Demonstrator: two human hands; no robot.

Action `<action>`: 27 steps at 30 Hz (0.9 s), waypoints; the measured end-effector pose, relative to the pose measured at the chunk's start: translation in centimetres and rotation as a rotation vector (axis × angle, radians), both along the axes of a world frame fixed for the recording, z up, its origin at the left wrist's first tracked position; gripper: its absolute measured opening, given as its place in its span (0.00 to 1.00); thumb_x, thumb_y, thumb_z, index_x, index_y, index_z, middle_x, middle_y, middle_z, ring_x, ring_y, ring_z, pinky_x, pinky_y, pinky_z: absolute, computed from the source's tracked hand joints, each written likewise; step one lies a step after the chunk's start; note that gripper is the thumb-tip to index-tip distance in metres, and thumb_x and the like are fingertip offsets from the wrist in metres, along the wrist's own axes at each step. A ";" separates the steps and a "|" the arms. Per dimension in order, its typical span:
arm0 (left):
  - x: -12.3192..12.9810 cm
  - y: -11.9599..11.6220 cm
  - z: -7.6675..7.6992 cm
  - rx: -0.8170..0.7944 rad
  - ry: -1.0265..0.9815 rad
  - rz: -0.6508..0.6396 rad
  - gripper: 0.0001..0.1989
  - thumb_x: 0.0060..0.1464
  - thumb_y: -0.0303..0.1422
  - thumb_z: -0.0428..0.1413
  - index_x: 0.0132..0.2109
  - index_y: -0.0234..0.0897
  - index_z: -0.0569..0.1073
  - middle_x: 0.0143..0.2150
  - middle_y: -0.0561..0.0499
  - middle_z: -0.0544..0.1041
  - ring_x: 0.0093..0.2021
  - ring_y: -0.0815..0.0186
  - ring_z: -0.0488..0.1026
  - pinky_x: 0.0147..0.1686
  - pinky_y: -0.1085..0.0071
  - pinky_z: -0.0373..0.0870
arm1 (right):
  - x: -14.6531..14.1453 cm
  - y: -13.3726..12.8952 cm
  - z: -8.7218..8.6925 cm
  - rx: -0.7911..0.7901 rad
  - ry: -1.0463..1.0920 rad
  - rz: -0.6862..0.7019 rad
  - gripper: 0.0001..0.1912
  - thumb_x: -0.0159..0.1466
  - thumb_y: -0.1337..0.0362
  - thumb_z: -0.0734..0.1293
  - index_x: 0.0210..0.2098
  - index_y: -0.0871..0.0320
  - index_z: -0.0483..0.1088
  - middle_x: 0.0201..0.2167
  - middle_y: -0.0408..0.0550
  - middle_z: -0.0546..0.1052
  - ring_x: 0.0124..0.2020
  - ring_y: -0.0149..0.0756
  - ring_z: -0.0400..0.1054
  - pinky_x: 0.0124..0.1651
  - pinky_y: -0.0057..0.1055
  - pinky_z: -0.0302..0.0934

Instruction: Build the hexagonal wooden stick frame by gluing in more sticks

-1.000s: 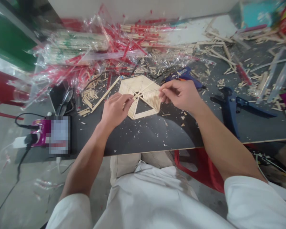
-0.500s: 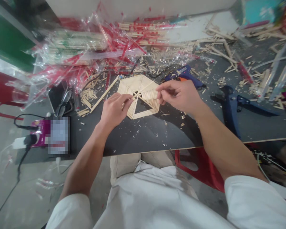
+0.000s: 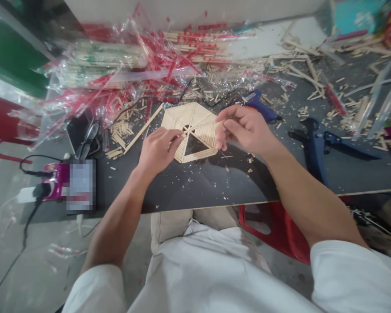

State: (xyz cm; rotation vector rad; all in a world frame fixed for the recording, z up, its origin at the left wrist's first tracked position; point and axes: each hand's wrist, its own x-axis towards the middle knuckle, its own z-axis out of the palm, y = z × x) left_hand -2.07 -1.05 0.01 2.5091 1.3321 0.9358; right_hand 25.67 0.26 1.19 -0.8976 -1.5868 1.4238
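Observation:
A hexagonal panel of thin wooden sticks [image 3: 202, 153] lies on the dark table, with spokes meeting at its centre. Most of its wedges are filled with rows of sticks; the front one is an open gap. My left hand [image 3: 159, 148] rests over the panel's left side, thumb and forefinger closed near the hub on the end of a thin wooden stick [image 3: 202, 120]. That stick slants toward the upper right across the panel. At the right edge, my right hand [image 3: 243, 130] is held with fingers curved and apart, nothing visible between them.
Behind the panel lies a blue glue gun [image 3: 256, 103]. Blue-handled cutters [image 3: 316, 150] are on the right. A longer stick [image 3: 143, 129] lies to the left, near glasses [image 3: 90, 132] and a phone [image 3: 81, 184]. Plastic-wrapped stick bundles [image 3: 107, 61] and scraps cover the back.
My right hand's fingers have loosened and spread, shifting slightly right. The slanting stick now sits lower, closer to a spoke. My left hand has barely moved.

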 end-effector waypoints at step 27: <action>0.6 -1.0 0.3 -0.104 0.072 -0.093 0.16 0.75 0.37 0.52 0.54 0.36 0.82 0.45 0.46 0.88 0.38 0.66 0.83 0.38 0.71 0.73 | -0.5 -0.6 -0.6 0.789 -0.555 -0.159 0.08 0.73 0.57 0.68 0.46 0.50 0.79 0.51 0.49 0.82 0.43 0.41 0.77 0.44 0.40 0.70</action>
